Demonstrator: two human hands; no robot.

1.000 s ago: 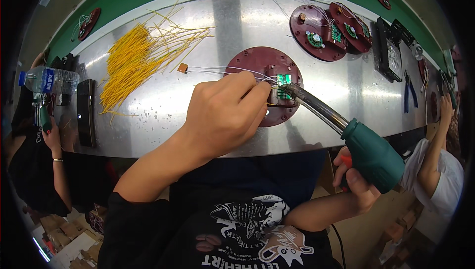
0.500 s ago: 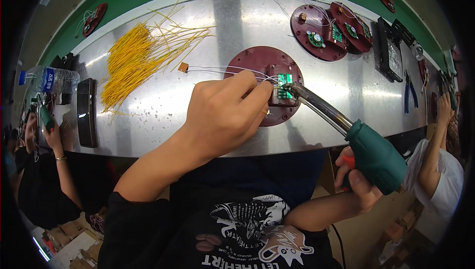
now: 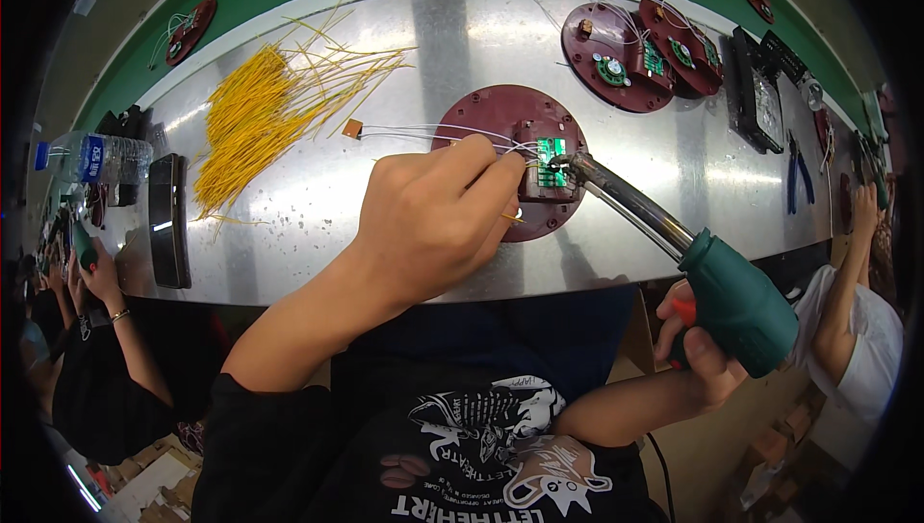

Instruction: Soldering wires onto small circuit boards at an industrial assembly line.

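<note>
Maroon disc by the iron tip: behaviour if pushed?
Maroon disc likely slides rather than rolls: it lies flat on smooth metal bench. White leads may flop and trail; they're thin. Exposed green board is probably fragile.

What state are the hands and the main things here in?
Left hand: pinched shut at the board.
Right hand: closed around the soldering gun.
Soldering gun: held to the board; heat unclear.
Middle disc: flat, board upward.
Yellow wires: loose heap.
Bottle: on its side, capped.
Phone: flat, screen dark.
Pliers: lying, handles apart.
</note>
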